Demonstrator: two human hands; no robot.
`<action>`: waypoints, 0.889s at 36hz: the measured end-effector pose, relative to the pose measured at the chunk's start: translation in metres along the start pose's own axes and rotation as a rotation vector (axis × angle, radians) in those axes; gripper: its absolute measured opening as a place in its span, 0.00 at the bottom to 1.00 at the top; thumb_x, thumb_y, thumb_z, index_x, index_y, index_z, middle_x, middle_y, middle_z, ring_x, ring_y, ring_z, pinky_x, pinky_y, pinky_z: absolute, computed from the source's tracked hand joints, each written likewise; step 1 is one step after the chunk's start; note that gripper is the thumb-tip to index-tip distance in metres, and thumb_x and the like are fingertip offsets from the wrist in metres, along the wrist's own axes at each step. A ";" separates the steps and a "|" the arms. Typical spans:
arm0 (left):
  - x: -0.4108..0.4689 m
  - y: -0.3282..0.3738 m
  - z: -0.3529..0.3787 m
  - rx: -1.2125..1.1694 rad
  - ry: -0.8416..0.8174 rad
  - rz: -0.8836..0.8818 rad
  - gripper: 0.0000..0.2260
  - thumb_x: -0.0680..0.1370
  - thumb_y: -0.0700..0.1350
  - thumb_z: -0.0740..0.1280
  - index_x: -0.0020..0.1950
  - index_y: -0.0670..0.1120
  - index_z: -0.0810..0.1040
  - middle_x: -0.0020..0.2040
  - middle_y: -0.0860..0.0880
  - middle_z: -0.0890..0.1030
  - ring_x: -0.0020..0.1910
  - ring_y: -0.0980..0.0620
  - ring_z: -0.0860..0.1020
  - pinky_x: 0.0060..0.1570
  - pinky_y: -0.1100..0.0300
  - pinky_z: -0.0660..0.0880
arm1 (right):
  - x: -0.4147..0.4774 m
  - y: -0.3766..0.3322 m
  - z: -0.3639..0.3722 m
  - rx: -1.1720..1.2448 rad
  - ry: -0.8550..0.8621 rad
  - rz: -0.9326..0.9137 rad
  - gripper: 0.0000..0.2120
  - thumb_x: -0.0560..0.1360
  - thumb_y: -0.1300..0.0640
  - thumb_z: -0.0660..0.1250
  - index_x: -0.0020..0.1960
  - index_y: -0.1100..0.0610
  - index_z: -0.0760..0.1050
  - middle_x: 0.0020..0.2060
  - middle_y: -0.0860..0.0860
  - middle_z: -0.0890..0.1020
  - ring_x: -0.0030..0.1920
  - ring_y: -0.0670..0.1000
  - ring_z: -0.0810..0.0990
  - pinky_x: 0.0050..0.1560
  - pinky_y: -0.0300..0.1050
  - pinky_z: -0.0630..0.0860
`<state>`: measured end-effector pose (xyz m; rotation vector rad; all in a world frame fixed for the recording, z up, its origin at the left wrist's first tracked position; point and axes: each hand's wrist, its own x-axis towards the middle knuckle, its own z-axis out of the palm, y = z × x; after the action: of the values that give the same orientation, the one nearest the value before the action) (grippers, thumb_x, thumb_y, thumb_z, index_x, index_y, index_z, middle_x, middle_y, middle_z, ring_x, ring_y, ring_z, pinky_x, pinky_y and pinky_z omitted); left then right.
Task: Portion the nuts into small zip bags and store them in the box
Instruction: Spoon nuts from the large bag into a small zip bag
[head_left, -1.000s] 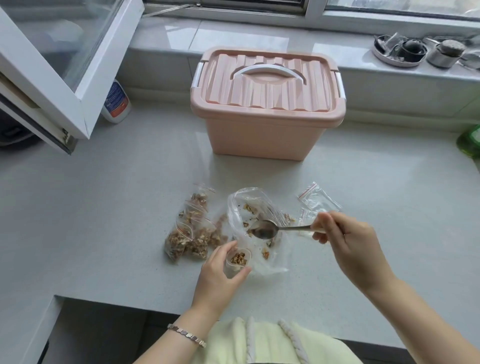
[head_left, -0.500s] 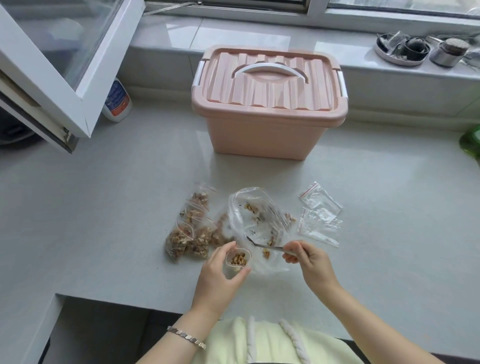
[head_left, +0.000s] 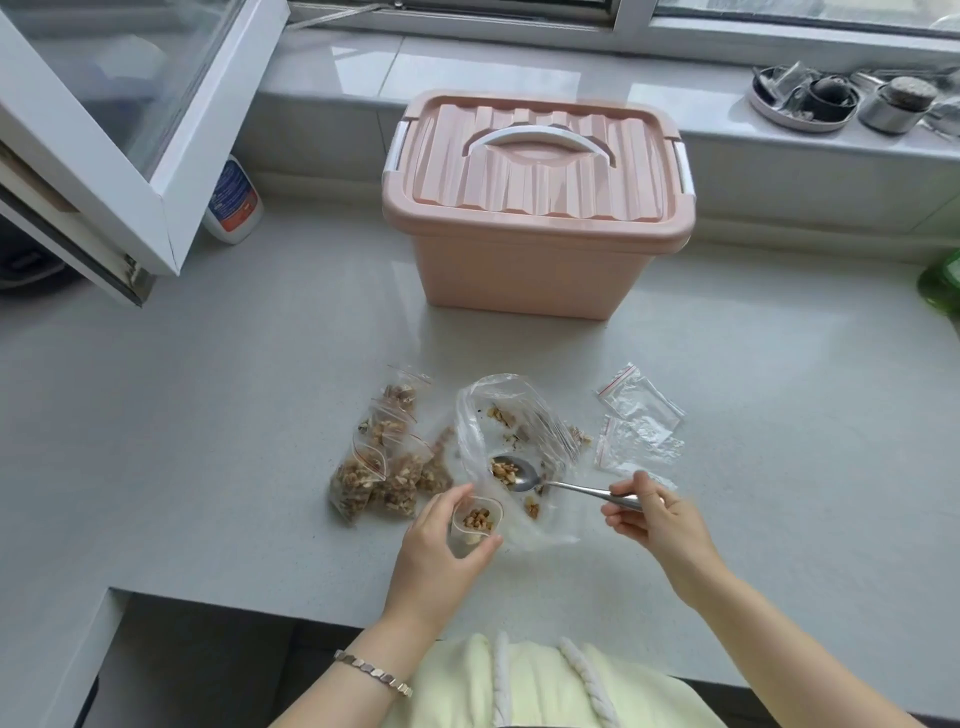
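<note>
My left hand (head_left: 441, 551) grips a small zip bag (head_left: 475, 522) upright with its mouth open; nuts lie inside. My right hand (head_left: 657, 519) pinches the handle of a metal spoon (head_left: 519, 475), whose bowl carries nuts just above and right of that bag, inside the mouth of a big clear plastic bag (head_left: 511, 421) with a few nuts left. Several filled small bags (head_left: 382, 462) lie in a pile to the left. Empty zip bags (head_left: 639, 415) with red strips lie to the right. The pink box (head_left: 535, 208) stands behind, lid shut.
A white open window sash (head_left: 119, 130) juts over the counter at the left, with a white bottle (head_left: 231, 200) beneath it. The window sill holds a dish and a small metal pot (head_left: 896, 104). A green object (head_left: 943, 283) sits at the right edge. The counter edge runs close to my body.
My right hand dipped the spoon down into the big bag, then lifted it out with nuts in its bowl. My left hand kept the small bag in place.
</note>
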<state>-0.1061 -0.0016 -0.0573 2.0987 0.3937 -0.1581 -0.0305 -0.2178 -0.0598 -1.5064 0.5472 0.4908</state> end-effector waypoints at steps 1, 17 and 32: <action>0.000 0.001 0.000 0.001 -0.004 -0.001 0.24 0.70 0.46 0.73 0.64 0.51 0.71 0.55 0.59 0.73 0.57 0.62 0.70 0.54 0.78 0.61 | -0.001 -0.003 -0.003 -0.008 0.006 -0.016 0.16 0.80 0.53 0.55 0.40 0.60 0.75 0.30 0.55 0.81 0.27 0.46 0.79 0.32 0.34 0.77; 0.008 0.005 0.006 0.002 -0.024 -0.015 0.26 0.71 0.47 0.72 0.66 0.51 0.69 0.55 0.60 0.70 0.56 0.63 0.68 0.57 0.70 0.61 | -0.040 -0.066 0.001 -0.307 -0.098 -0.449 0.18 0.75 0.50 0.58 0.33 0.58 0.77 0.24 0.52 0.80 0.25 0.47 0.76 0.30 0.34 0.73; 0.004 -0.002 0.004 -0.005 0.075 0.048 0.22 0.69 0.47 0.74 0.62 0.52 0.73 0.53 0.61 0.74 0.55 0.61 0.73 0.51 0.77 0.64 | -0.058 -0.066 0.020 -0.963 -0.114 -1.327 0.24 0.81 0.47 0.53 0.36 0.60 0.76 0.28 0.50 0.73 0.29 0.50 0.70 0.30 0.42 0.68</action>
<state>-0.1026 -0.0027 -0.0625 2.1117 0.3879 -0.0505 -0.0352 -0.1969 0.0277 -2.3097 -0.9436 -0.2882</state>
